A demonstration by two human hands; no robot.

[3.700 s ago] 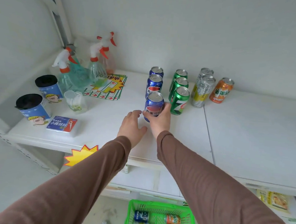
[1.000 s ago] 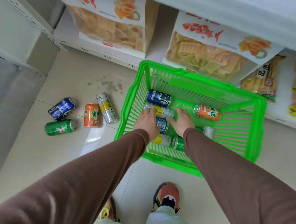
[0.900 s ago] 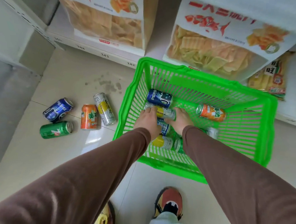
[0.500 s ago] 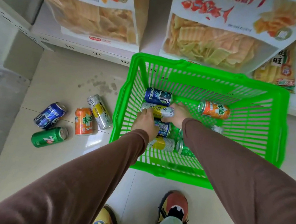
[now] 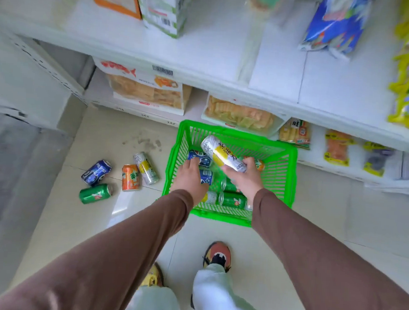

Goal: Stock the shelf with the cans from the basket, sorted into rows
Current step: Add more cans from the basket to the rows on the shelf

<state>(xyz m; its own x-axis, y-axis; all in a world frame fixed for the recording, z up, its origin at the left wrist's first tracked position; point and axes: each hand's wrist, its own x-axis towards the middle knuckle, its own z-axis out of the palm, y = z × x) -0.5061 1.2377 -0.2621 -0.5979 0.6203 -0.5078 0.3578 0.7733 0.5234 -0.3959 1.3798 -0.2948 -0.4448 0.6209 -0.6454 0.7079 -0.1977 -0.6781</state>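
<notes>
Green plastic basket [image 5: 290, 175] sits on the floor tiles right in front of the bottom shelf; only one view to go on, the head cam, looking down.

Right hand [image 5: 246, 179] grips a tall silver-and-yellow can [image 5: 222, 157] by its lower end, fingers curled round it. Can is tilted, lifted above the basket's contents, top end pointing up-left twd the shelving. Left hand [image 5: 190, 178] is down inside the basket, palm down over a blue can [image 5: 205, 176]; fingers look loosely bent, but I can't tell whether they actually hold it or just rest on it.

Left in the basket, as far as visible: another blue can [image 5: 199, 155] near the back wall, a green can [image 5: 234, 200] at the front, a second green one partly hidden under the right wrist, a silver-yellow one by the left wrist, and an orange one mostly behind the right hand. So approx 6 cans w/ the blue one incl.

Outside the basket, on the floor to its left: 4 more cans lying on their sides, a blue floor can [image 5: 96, 172], orange floor can [image 5: 130, 177], silver floor can [image 5: 146, 168] and green floor can [image 5: 95, 193].

Can rows aren't in frame, so can't count what's stocked. Judgement: mid-task, one can in hand to carry up, plenty left.
</notes>
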